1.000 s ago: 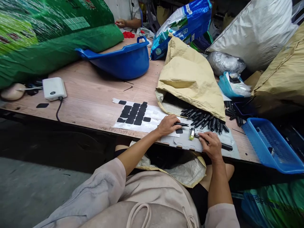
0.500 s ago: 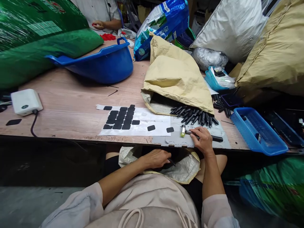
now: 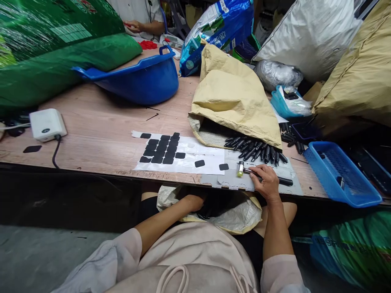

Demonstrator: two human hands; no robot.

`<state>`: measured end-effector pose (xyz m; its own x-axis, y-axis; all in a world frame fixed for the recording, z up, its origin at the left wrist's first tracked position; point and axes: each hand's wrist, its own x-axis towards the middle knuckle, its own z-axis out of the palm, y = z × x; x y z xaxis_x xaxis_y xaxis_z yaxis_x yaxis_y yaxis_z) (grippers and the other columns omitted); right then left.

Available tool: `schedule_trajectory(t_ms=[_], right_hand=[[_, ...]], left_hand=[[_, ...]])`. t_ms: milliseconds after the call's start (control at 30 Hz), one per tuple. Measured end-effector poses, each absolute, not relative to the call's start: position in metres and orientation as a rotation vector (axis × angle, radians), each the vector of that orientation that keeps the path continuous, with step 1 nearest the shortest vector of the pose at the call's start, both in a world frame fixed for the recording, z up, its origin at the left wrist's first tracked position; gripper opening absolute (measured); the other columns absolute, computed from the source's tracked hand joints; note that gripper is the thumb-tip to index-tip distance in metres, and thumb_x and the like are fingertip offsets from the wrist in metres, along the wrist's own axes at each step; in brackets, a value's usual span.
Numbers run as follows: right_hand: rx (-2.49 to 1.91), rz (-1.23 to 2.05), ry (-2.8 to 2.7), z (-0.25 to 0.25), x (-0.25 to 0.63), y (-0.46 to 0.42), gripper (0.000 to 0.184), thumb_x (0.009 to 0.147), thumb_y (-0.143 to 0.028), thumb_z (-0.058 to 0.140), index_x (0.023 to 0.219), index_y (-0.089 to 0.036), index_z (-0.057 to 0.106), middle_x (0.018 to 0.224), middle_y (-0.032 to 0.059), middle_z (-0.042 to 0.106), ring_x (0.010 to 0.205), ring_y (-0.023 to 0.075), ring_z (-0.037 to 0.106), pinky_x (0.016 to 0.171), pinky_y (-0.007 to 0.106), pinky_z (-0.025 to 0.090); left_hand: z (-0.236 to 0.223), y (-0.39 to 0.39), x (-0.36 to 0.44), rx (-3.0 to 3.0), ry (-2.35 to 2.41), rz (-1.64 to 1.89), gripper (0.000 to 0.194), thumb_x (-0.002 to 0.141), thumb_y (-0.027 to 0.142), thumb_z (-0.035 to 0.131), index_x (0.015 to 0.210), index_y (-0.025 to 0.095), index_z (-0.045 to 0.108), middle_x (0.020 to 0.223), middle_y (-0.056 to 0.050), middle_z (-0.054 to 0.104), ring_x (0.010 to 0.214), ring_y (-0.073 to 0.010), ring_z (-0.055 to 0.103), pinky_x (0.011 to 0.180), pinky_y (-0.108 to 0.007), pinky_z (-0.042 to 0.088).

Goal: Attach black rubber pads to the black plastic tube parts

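Observation:
My right hand (image 3: 266,181) is closed around the handle of a small hammer (image 3: 240,169), which lies over the grey board (image 3: 232,179) at the table's front edge. The hammer head has a metal body and a yellowish face. My left hand (image 3: 195,202) reaches into an open woven sack (image 3: 244,215) on my lap; its fingers are hidden in the dark opening. Black pieces show dimly inside. Just beyond the hammer, many black pen-like parts (image 3: 253,148) spill from the mouth of a tan sack (image 3: 235,91). Black rounded patches (image 3: 163,148) sit on a white sheet (image 3: 210,154) to the left.
A blue basin (image 3: 134,83) stands at the back left, before a big green bag (image 3: 91,61). To the right is a blue basket (image 3: 345,175). A white box (image 3: 47,124) with a cable sits far left. Across the table another person's hand (image 3: 134,27) is near red material.
My left hand has gone down and left, deeper into the lap sack; the dark piece seen in its fingers before is out of sight. My right hand stays on the hammer. The view has shifted slightly.

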<state>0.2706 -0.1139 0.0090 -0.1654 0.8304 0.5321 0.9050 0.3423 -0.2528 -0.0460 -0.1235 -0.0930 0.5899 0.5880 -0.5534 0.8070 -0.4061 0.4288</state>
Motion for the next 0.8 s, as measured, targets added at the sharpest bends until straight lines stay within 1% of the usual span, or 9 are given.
schedule_trajectory(t_ms=[100,167,233,267,333,400,500,633,800], right_hand=[[-1.518,-0.168,-2.017,0.009,0.271,-0.114,0.018,0.095,-0.03,0.064,0.105,-0.026,0.079,0.095,0.0029,0.07,0.09,0.02,0.061,0.084,0.035,0.049],[-1.52,-0.17,-2.017,0.008,0.271,-0.114,0.019,0.095,-0.03,0.064,0.105,-0.026,0.079,0.095,0.0032,0.07,0.09,0.0201,0.061,0.084,0.035,0.049],[-1.519,-0.172,-2.017,0.008,0.271,-0.114,0.019,0.095,-0.03,0.063,0.105,-0.026,0.079,0.095,0.0034,0.07,0.09,0.0202,0.061,0.084,0.035,0.049],[-1.521,-0.17,-2.016,0.008,0.271,-0.114,0.019,0.095,-0.03,0.063,0.105,-0.026,0.079,0.095,0.0035,0.07,0.09,0.0202,0.061,0.085,0.035,0.049],[-1.527,-0.158,-2.009,0.007,0.271,-0.113,0.019,0.095,-0.03,0.064,0.105,-0.026,0.079,0.095,0.0034,0.07,0.09,0.0202,0.061,0.085,0.035,0.049],[-1.531,-0.142,-2.001,0.007,0.271,-0.113,0.019,0.094,-0.031,0.064,0.105,-0.026,0.079,0.094,0.0031,0.071,0.089,0.0201,0.061,0.084,0.036,0.049],[-1.529,-0.115,-1.999,0.006,0.272,-0.113,0.018,0.094,-0.032,0.064,0.104,-0.026,0.079,0.093,0.0031,0.07,0.088,0.0199,0.061,0.083,0.036,0.049],[-1.544,-0.067,-1.984,0.007,0.272,-0.113,0.019,0.094,-0.032,0.063,0.103,-0.026,0.079,0.093,0.0032,0.07,0.088,0.0197,0.061,0.084,0.036,0.049],[-1.535,-0.063,-1.975,0.008,0.271,-0.114,0.019,0.095,-0.033,0.063,0.102,-0.025,0.079,0.092,0.0034,0.07,0.088,0.0197,0.061,0.084,0.035,0.049]], left_hand=[[-0.036,-0.119,-0.041,2.177,0.836,-0.504,0.035,0.09,0.033,0.066,0.122,0.021,0.075,0.116,-0.015,0.078,0.105,-0.0309,0.074,0.084,-0.036,0.055],[0.007,-0.106,-0.035,2.177,0.578,-0.372,0.029,0.094,0.037,0.064,0.117,0.024,0.076,0.104,-0.008,0.08,0.095,-0.0254,0.073,0.079,-0.031,0.052],[0.043,-0.084,-0.025,2.094,0.435,-0.166,0.025,0.096,0.036,0.063,0.113,0.024,0.076,0.099,-0.003,0.079,0.086,-0.0179,0.071,0.075,-0.024,0.049],[0.056,-0.07,-0.018,2.074,0.454,-0.048,0.025,0.097,0.038,0.062,0.111,0.023,0.076,0.098,-0.002,0.079,0.084,-0.0161,0.07,0.075,-0.023,0.048],[0.072,-0.04,-0.001,2.121,0.736,0.224,0.025,0.097,0.037,0.061,0.107,0.02,0.076,0.092,-0.002,0.077,0.078,-0.0156,0.066,0.072,-0.024,0.047],[0.076,-0.01,0.017,2.172,1.098,0.511,0.021,0.094,0.031,0.064,0.105,0.018,0.075,0.093,-0.004,0.075,0.082,-0.0177,0.065,0.074,-0.026,0.047],[0.069,0.027,0.044,2.185,1.379,0.691,0.019,0.089,0.028,0.068,0.101,0.016,0.074,0.096,-0.007,0.072,0.088,-0.0202,0.064,0.078,-0.029,0.049],[0.056,0.051,0.067,2.168,1.522,0.647,0.017,0.085,0.031,0.071,0.093,0.016,0.073,0.102,-0.009,0.069,0.094,-0.0226,0.064,0.081,-0.031,0.051],[0.051,0.054,0.072,2.142,1.552,0.582,0.012,0.088,0.028,0.067,0.091,0.018,0.072,0.107,-0.009,0.066,0.098,-0.0232,0.063,0.083,-0.032,0.051]])
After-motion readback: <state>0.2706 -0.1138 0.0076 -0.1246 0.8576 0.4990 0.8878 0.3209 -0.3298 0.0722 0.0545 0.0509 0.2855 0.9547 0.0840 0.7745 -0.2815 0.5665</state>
